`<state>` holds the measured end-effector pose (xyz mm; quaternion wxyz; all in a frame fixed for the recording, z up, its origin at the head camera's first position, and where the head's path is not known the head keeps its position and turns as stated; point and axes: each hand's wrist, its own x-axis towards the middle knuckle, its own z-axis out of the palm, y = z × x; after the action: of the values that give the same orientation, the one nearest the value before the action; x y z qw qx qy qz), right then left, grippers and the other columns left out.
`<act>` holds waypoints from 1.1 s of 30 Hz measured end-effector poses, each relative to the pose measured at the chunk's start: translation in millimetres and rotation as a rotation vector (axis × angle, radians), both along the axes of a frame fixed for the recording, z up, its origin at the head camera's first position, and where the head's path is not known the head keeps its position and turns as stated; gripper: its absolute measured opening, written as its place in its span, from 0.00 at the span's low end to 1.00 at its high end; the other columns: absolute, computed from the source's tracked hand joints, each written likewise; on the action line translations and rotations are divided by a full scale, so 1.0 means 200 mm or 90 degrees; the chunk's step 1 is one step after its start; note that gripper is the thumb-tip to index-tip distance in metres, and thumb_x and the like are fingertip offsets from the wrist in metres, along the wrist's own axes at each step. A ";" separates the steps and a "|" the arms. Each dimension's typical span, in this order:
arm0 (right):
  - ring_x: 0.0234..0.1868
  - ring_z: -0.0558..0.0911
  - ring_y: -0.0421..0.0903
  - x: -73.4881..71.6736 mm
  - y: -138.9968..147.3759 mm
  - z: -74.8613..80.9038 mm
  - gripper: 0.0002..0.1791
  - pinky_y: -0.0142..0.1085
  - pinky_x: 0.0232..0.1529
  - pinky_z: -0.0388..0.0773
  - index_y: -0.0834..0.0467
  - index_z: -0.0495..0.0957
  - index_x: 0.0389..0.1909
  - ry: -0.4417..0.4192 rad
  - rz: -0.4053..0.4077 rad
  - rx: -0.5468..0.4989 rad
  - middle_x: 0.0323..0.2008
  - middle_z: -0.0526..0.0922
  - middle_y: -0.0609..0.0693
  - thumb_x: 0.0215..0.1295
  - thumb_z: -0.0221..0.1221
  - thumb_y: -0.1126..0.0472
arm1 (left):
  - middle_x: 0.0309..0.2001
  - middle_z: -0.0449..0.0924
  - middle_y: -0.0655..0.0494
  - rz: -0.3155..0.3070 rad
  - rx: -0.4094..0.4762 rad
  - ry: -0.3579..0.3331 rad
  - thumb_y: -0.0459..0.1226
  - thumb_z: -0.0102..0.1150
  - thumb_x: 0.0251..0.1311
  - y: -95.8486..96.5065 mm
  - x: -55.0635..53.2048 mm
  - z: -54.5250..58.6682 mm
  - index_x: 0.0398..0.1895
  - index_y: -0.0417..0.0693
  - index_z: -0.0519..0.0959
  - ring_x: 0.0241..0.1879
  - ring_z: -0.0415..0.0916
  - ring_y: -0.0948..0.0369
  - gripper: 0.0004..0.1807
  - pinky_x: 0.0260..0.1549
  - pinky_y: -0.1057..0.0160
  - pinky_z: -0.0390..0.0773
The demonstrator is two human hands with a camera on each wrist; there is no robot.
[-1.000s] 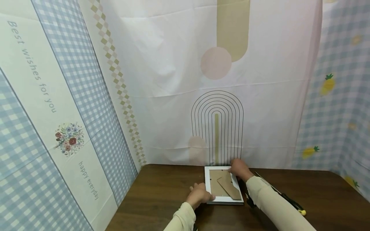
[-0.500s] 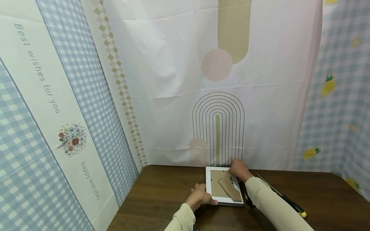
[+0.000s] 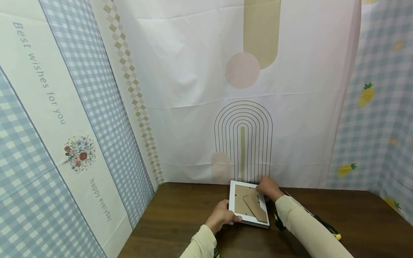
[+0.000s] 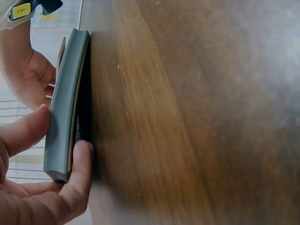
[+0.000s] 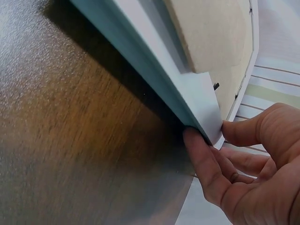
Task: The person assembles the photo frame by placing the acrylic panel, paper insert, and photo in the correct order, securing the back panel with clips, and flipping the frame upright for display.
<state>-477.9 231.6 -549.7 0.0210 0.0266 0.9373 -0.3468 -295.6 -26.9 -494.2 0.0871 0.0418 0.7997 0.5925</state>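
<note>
A white picture frame [image 3: 232,199] lies back side up, tilted, with its brown backing board [image 3: 239,205] and slanting easel leg [image 3: 257,210] showing. My left hand [image 3: 221,216] grips its near left corner. In the left wrist view, the thumb is on one face of the frame's edge [image 4: 68,103] and fingers curl under the other, beside a dark gap over the table. My right hand [image 3: 269,189] pinches the far right corner. The right wrist view shows thumb and fingertips of that hand [image 5: 262,164] at the corner of the frame's rim [image 5: 159,61].
Right of the frame, partly behind the right sleeve [image 3: 301,222], lies a screwdriver [image 3: 327,226] with a black and yellow handle. The brown wooden table [image 3: 180,211] ends against a white patterned cloth [image 3: 187,143]. A checked cloth [image 3: 126,172] hangs at the left.
The frame has tipped and turned slightly, its far left corner rising and its near edge shifting. The left hand has moved up with it, keeping the near left corner; the right hand stays at its corner.
</note>
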 end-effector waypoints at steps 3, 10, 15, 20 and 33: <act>0.24 0.86 0.57 0.07 -0.03 0.08 0.03 0.48 0.18 0.91 0.64 0.79 0.27 -0.020 -0.009 -0.002 0.31 0.82 0.63 0.56 0.60 0.67 | 0.40 0.83 0.44 -0.003 0.035 -0.007 0.13 0.73 0.56 0.00 -0.01 -0.01 0.61 0.29 0.76 0.35 0.89 0.57 0.29 0.43 0.51 0.99; 0.23 0.87 0.55 0.09 -0.04 0.11 0.05 0.44 0.19 0.92 0.62 0.79 0.25 -0.038 -0.017 -0.013 0.30 0.83 0.63 0.58 0.59 0.67 | 0.42 0.84 0.39 -0.005 0.087 -0.007 0.10 0.71 0.54 0.00 -0.01 0.01 0.69 0.23 0.72 0.38 0.92 0.52 0.37 0.46 0.48 0.99; 0.21 0.88 0.55 0.12 -0.06 0.13 0.05 0.45 0.19 0.93 0.64 0.79 0.24 -0.037 -0.017 -0.022 0.30 0.84 0.64 0.57 0.59 0.67 | 0.43 0.85 0.38 -0.001 0.086 -0.001 0.11 0.72 0.54 -0.01 0.00 0.03 0.73 0.22 0.69 0.38 0.93 0.49 0.41 0.46 0.48 0.99; 0.22 0.88 0.55 0.06 -0.03 0.07 0.05 0.45 0.19 0.93 0.63 0.79 0.24 -0.039 -0.010 -0.032 0.30 0.83 0.64 0.56 0.59 0.67 | 0.43 0.84 0.38 0.003 0.072 0.017 0.11 0.74 0.52 -0.02 0.01 0.03 0.74 0.23 0.69 0.38 0.94 0.47 0.43 0.45 0.48 0.99; 0.22 0.86 0.52 0.00 -0.02 0.02 0.07 0.42 0.17 0.90 0.61 0.81 0.22 -0.058 0.001 -0.005 0.24 0.84 0.59 0.57 0.64 0.63 | 0.43 0.82 0.40 0.011 0.070 0.051 0.12 0.77 0.49 -0.02 0.04 0.04 0.76 0.24 0.71 0.35 0.91 0.49 0.46 0.40 0.52 1.00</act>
<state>-478.1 227.9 -546.0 0.0639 0.0411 0.9339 -0.3493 -287.0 -30.0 -485.5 0.0475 0.0634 0.7690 0.6343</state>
